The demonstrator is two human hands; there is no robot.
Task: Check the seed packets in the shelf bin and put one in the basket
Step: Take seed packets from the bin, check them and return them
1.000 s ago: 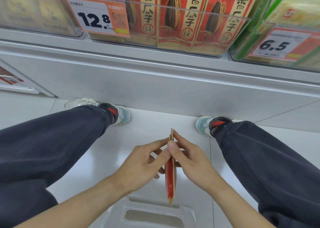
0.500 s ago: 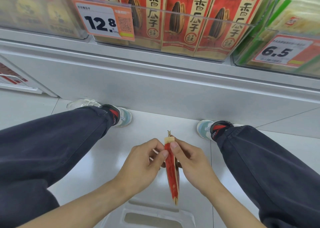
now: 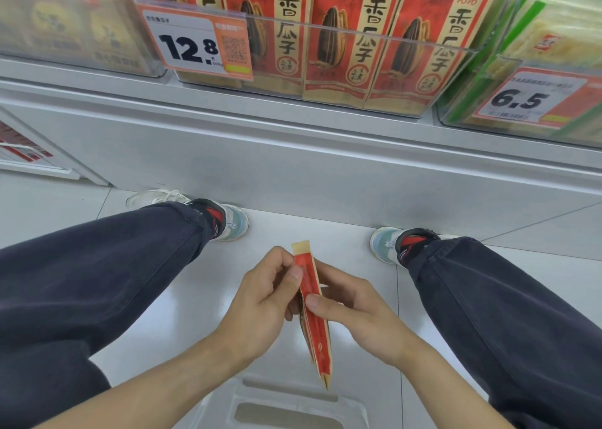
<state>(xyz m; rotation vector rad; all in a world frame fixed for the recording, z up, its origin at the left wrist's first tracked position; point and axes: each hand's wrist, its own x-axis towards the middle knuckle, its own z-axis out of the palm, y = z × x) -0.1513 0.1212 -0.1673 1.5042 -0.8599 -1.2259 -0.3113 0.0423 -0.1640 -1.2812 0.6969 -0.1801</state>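
Note:
A red and tan seed packet (image 3: 313, 314) hangs edge-on between my hands, above the floor. My left hand (image 3: 260, 301) pinches its upper part with thumb and fingers. My right hand (image 3: 355, 308) pinches it from the right side, thumb on the red face. Several more red seed packets (image 3: 338, 38) stand upright in a clear shelf bin (image 3: 374, 42) at the top. A grey basket (image 3: 286, 406) with a slotted handle shows at the bottom edge, right under the held packet.
An orange price tag reading 12.8 (image 3: 195, 46) hangs on the bin front, and a 6.5 tag (image 3: 527, 98) marks the green-packet bin to the right. The grey shelf base (image 3: 293, 168) runs across. My legs and shoes (image 3: 228, 220) flank the hands.
The packet has tilted, its top leaning left and its red face turning more into view. My right thumb has slid lower on the packet. The view has shifted closer to the shelf.

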